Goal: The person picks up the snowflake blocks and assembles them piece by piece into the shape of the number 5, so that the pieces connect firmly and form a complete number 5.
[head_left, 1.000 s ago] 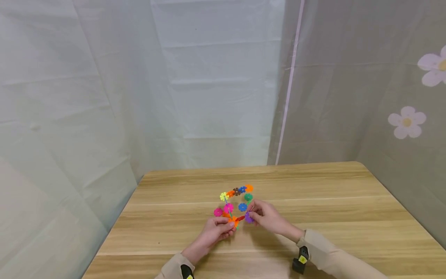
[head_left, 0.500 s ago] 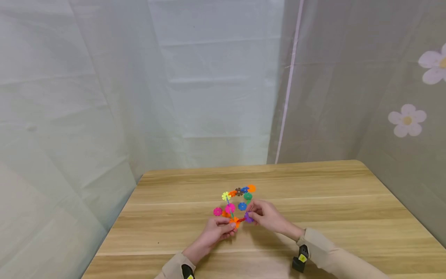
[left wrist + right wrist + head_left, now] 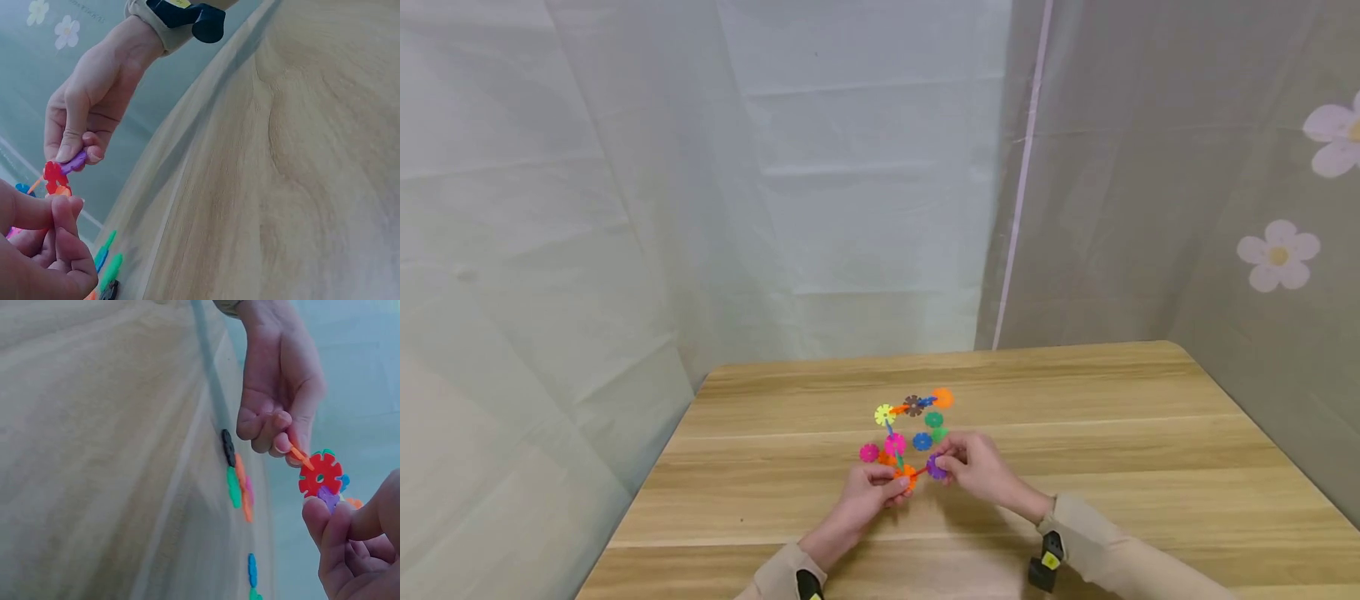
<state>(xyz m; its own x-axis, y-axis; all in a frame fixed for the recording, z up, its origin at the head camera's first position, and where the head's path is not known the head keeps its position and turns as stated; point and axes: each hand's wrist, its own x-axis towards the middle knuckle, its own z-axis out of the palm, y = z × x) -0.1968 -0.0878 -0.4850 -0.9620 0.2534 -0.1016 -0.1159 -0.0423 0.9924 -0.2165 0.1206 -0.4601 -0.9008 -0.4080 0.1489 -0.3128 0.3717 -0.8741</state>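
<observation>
Both hands busy, lower middle of the head view, low over the wood-grain tabletop (image 3: 1150, 467).

Left hand (image 3: 865, 493): thumb and fingers pinch an orange slotted disc (image 3: 910, 477). Right hand (image 3: 981, 468): pinches a purple slotted disc (image 3: 936, 466) by its edge. Between the two, a red slotted disc (image 3: 320, 475), face-on in the right wrist view; orange meets its upper left edge, purple its lower edge.

From the left hand a chain runs up the head frame: teal piece (image 3: 899, 460), pink disc (image 3: 895, 444), yellow disc (image 3: 884, 414), then a brown disc (image 3: 913, 406) and on right to a second orange disc (image 3: 942, 397). Cannot tell how much of it touches the wood.

Nearby, centre of frame: magenta disc (image 3: 869, 452) left of the chain; blue disc (image 3: 922, 442) and green disc (image 3: 933, 419) right of it.

Step in hand, my reading: fitting purple into a slot of red. Seating unclear; fingertips cover the joint. Next move seems to call for slots lined up square, left hand bracing, right pressing purple gently home. Likely risk: a skewed push twisting red loose from orange.
</observation>
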